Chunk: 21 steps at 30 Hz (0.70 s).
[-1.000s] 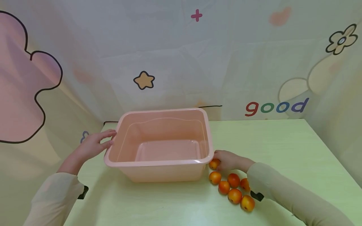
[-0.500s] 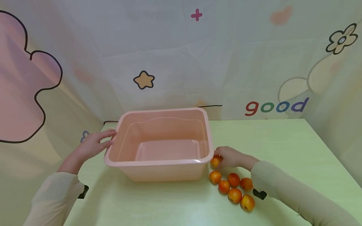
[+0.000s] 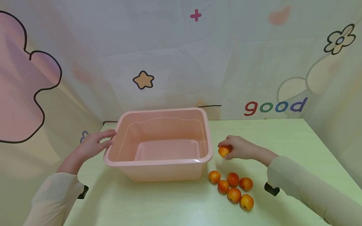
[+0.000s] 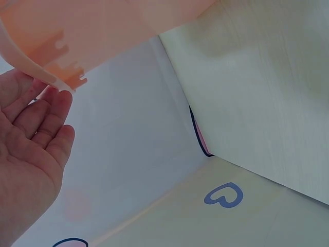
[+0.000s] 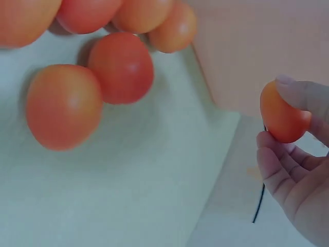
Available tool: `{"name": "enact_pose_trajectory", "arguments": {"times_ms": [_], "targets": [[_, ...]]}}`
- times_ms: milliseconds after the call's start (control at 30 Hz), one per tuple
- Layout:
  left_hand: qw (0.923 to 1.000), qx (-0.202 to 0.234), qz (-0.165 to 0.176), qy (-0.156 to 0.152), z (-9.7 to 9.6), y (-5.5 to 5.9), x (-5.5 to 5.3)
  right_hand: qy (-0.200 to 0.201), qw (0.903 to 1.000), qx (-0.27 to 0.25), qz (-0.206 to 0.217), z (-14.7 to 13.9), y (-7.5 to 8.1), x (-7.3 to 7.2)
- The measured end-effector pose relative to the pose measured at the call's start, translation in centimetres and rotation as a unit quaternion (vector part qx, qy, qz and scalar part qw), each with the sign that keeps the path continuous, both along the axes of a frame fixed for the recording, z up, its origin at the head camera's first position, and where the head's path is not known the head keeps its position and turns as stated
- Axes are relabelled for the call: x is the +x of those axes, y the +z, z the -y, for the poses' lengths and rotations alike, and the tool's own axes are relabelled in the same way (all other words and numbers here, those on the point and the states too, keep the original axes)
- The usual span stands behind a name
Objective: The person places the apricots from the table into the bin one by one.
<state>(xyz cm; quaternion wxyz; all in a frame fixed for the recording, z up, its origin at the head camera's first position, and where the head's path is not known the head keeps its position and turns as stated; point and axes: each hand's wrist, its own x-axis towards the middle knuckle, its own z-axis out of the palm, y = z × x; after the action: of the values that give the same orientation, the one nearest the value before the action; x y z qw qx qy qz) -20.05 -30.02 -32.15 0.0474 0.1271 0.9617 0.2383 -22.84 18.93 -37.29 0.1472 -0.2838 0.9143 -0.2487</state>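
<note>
A pink plastic basin stands on the table, its inside bare. At its left rim is my left hand, fingertips touching the edge; in the left wrist view, relaxed fingers lie against the rim's underside. To the right of the basin, my right hand pinches a small round orange-red fruit between thumb and fingers. The right wrist view shows this held fruit up close, raised over the table. Several like fruits lie in a loose cluster in front of that hand.
The pale green table runs back to a printed cloth backdrop with cloth sides. Sleeves cover both forearms, each with a dark wrist device.
My right hand has moved up, back and to the right with the fruit, from beside the basin's front right corner. My left hand and the basin have not moved.
</note>
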Motion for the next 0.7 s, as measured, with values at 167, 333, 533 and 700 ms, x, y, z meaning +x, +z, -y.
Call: {"name": "enact_pose_trajectory", "arguments": {"times_ms": [167, 333, 533, 700], "targets": [[1.0000, -0.001, 0.005, 0.002, 0.0, 0.0, 0.0, -0.003, 1.0000, 0.000, -0.008, -0.5, 1.8, 0.0], [0.9999, -0.001, 0.011, 0.002, 0.1, 0.0, -0.1, -0.006, 0.9996, 0.009, -0.025, -0.5, 3.4, -0.2], [0.9999, 0.004, 0.015, 0.004, 0.0, 0.1, 0.0, -0.001, 0.9990, 0.017, -0.042, -0.1, 5.5, -0.3], [0.9998, 0.003, 0.016, 0.005, 0.0, 0.2, 0.0, 0.005, 0.9987, 0.016, -0.048, 0.5, 7.0, -0.6]]}}
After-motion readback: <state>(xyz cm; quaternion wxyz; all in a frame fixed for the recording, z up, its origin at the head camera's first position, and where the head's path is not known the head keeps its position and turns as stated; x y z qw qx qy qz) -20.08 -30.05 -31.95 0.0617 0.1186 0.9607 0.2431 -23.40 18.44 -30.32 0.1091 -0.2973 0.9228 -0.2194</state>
